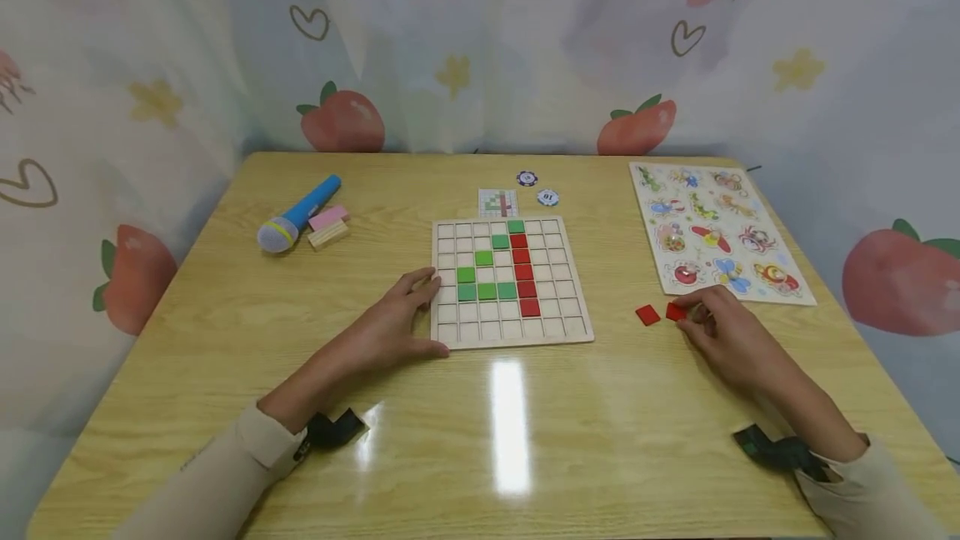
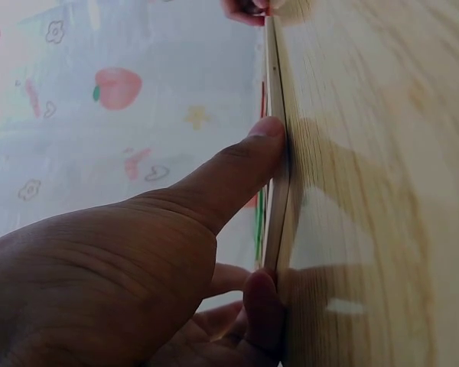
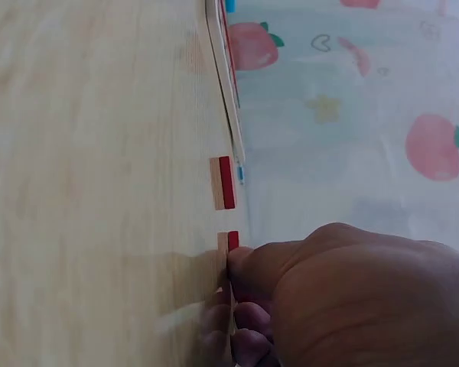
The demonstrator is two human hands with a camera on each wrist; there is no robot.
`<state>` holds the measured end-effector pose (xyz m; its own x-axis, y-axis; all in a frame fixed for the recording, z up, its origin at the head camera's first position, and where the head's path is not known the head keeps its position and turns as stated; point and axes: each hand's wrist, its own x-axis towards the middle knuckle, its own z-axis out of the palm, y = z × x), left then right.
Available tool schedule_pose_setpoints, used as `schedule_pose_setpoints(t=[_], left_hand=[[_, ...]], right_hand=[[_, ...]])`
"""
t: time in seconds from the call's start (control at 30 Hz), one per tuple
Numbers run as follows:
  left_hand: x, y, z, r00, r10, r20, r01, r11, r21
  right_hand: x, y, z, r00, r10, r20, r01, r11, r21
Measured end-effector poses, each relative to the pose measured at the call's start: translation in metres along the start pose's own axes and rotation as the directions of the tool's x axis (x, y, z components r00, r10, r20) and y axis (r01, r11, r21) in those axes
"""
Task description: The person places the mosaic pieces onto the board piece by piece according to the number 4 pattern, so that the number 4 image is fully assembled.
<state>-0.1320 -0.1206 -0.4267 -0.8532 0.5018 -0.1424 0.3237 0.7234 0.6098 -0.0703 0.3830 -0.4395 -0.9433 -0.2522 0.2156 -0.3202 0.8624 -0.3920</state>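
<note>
A wooden grid board (image 1: 468,332) lies flat on the table, with green tiles (image 1: 487,291) and a column of red tiles (image 1: 522,272) in its squares. My left hand (image 1: 390,319) rests at the board's left side, the thumb extended along its front edge near the corner and the fingers touching its left edge. To the right of the board, my right hand (image 1: 731,336) pinches a red square tile (image 1: 674,312) between thumb and fingers, at the tabletop. Another red tile (image 1: 647,315) lies just left of it. In the right wrist view, the pinched tile (image 3: 233,241) is partly hidden by the thumb.
Behind the board lie a small pattern card (image 1: 498,202) and two round chips (image 1: 548,197). A toy microphone (image 1: 300,213) and two small blocks (image 1: 329,233) are at the back left. A picture board of insects (image 1: 720,232) lies beyond the right hand.
</note>
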Motion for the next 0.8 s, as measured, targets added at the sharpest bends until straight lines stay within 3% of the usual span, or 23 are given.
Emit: schedule_pose_setpoints(t=[0.23, 0.4, 0.57, 0.8], left_hand=[[0.001, 0.002, -0.002, 1.0, -0.003, 0.003, 0.003, 1.0, -0.012], [0.002, -0.001, 0.0, 1.0, 0.018, -0.006, -0.018, 1.0, -0.014], [0.002, -0.001, 0.0, 1.0, 0.02, -0.013, -0.02, 1.0, -0.013], [0.003, 0.001, -0.002, 1.0, 0.018, -0.009, -0.018, 1.0, -0.01]], right_hand=[[0.006, -0.013, -0.003, 1.0, -0.021, -0.013, 0.021, 1.0, -0.005], [0.022, -0.053, 0.001, 0.989, -0.151, -0.012, 0.151, 0.987, 0.063], [0.051, -0.099, 0.024, 0.939, -0.334, 0.086, 0.32, 0.936, 0.143], [0.08, -0.141, 0.048, 0.882, -0.364, 0.299, 0.344, 0.931, 0.118]])
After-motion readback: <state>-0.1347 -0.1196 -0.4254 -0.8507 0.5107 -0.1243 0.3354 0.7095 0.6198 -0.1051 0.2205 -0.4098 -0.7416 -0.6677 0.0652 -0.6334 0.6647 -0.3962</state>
